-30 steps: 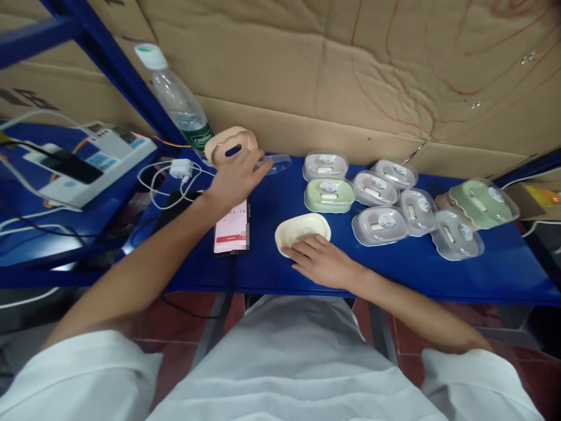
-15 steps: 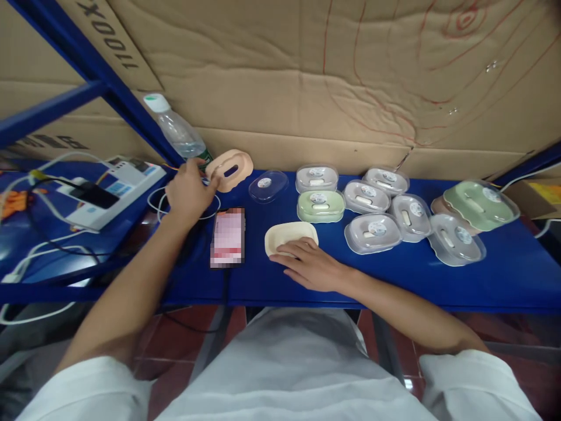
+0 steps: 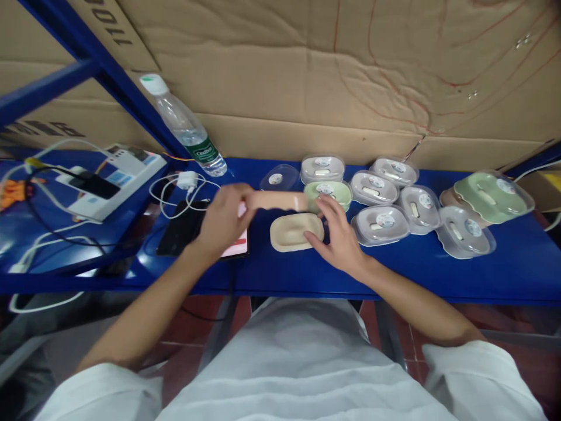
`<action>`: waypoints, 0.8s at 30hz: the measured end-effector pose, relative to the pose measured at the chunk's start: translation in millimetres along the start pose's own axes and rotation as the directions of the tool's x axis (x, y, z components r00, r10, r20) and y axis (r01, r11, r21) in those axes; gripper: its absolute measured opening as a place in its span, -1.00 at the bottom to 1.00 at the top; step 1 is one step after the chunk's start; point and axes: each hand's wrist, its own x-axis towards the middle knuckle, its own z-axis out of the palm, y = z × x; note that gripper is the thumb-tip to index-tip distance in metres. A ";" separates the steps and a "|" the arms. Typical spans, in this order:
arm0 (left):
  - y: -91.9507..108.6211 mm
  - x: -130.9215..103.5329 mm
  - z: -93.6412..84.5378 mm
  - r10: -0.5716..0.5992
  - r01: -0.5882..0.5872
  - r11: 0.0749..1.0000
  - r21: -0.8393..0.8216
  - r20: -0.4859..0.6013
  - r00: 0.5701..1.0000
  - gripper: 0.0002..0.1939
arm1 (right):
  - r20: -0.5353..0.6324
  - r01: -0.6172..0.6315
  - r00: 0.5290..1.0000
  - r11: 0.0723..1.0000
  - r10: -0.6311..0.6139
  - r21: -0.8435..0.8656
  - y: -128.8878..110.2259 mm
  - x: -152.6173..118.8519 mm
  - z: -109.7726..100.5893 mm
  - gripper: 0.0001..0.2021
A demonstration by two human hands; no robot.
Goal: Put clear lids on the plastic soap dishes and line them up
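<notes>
My left hand point(image 3: 225, 219) grips the left end of a peach soap-dish part point(image 3: 278, 201), held edge-on above the table. Just below that part lies a cream oval soap-dish base point(image 3: 291, 232) on the blue tabletop. My right hand point(image 3: 339, 234) is at the base's right end with thumb and fingers apart. Its thumb overlaps the base's rim, and its fingertips are near the right end of the peach part; whether they touch it I cannot tell. Behind is a loose clear lid point(image 3: 280, 177). A green soap dish with a clear lid point(image 3: 339, 193) is partly hidden behind my right fingers.
Several lidded grey soap dishes point(image 3: 380, 225) stand to the right, with a green one point(image 3: 491, 197) stacked at the far right. Leftward are a phone point(image 3: 239, 245), a dark flat object point(image 3: 177, 231), a charger with white cable point(image 3: 187, 180), a water bottle point(image 3: 188, 128) and a power strip point(image 3: 118, 187).
My left hand has carried the peach part rightward from beside the bottle to above the cream base, turning it edge-on. My right hand has shifted off the base's middle to its right end.
</notes>
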 end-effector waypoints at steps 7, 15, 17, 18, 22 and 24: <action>44.0 -35.9 10.2 0.306 -0.291 0.951 -0.101 0.207 0.929 -0.74 | 0.301 0.154 0.947 0.981 -0.114 -0.114 20.0 -10.7 -20.5 -0.65; 50.4 -36.3 12.3 0.299 -0.272 0.952 -0.141 0.227 0.927 -0.78 | 0.240 0.169 0.962 0.972 -0.127 -0.163 28.5 -13.1 -22.7 -0.71; 52.4 -32.8 14.0 0.299 -0.276 0.953 -0.125 0.245 0.922 -0.76 | 0.245 0.152 0.964 0.972 -0.106 -0.177 27.3 -14.4 -22.4 -0.72; 53.1 -31.1 14.5 0.308 -0.286 0.950 -0.123 0.252 0.917 -0.75 | 0.256 0.150 0.962 0.971 -0.099 -0.188 26.3 -15.4 -22.0 -0.72; 55.7 -28.1 14.8 0.350 -0.336 0.937 -0.100 0.282 0.893 -0.72 | 0.302 0.207 0.944 0.953 -0.136 -0.219 22.3 -18.6 -17.5 -0.70; 57.6 -30.2 15.2 0.344 -0.339 0.938 -0.070 0.301 0.889 -0.77 | 0.320 0.234 0.934 0.948 -0.158 -0.215 21.9 -19.2 -14.3 -0.71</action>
